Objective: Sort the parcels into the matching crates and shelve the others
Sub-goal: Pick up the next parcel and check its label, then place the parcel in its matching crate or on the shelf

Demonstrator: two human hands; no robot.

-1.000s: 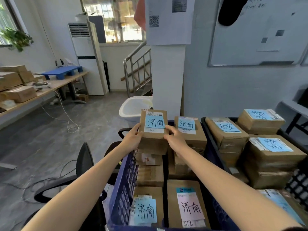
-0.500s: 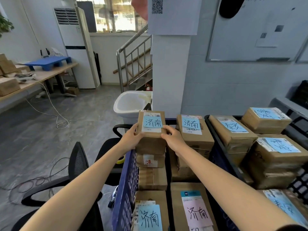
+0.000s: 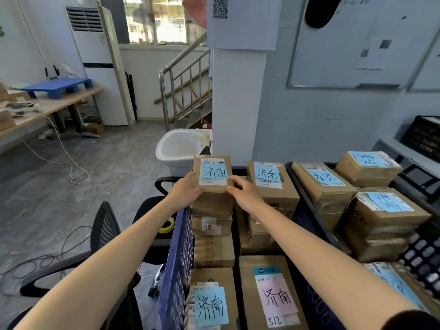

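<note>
1. Now both hands clasp the brown cardboard parcel with a blue handwritten label (image 3: 212, 173) atop the back-left stack in the blue plastic crate (image 3: 177, 265), as before.
2. Left hand (image 3: 189, 188) wraps its left edge, fingers curled.
3. Right hand (image 3: 242, 195) pinches its right edge.

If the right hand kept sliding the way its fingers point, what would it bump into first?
Its fingers already touch the parcel with the blue 济南 note, so that comes first. They point left and away. Past it, probably the left hand on the opposite side, though depth is hard to judge.
</note>
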